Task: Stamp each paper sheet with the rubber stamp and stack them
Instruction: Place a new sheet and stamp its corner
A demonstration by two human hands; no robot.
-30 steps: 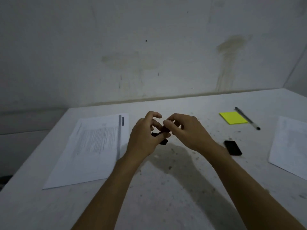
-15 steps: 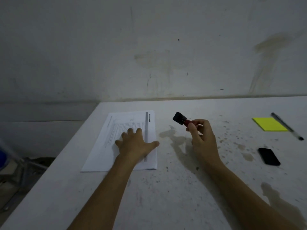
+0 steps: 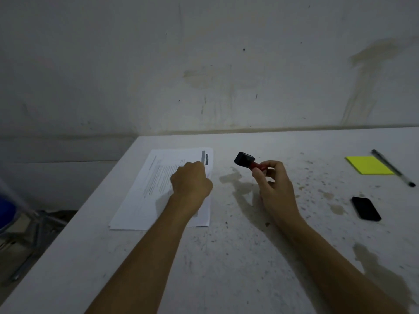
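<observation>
From the head camera, the printed paper sheets lie as a small pile near the left edge of the white table, towards its far left corner. They are probably the supply waiting to be stamped, kept within easy reach of the left hand. That hand rests on the upper right part of the top sheet with its fingers curled under, knuckles up. I judge it is either pinning the page or gathering its edge to pull it across, but I cannot tell whether the fingertips actually pinch the paper.

The right hand hovers above the table's middle, just right of the pile and apart from it. Its thumb and fingers pinch the red handle of the rubber stamp. The black stamping head points up and left, away from the table, so it is likely being carried ready, not yet pressed down.

Towards the right edge lie a yellow sticky-note pad, a pen just beside it, and nearer, a small black case.
</observation>
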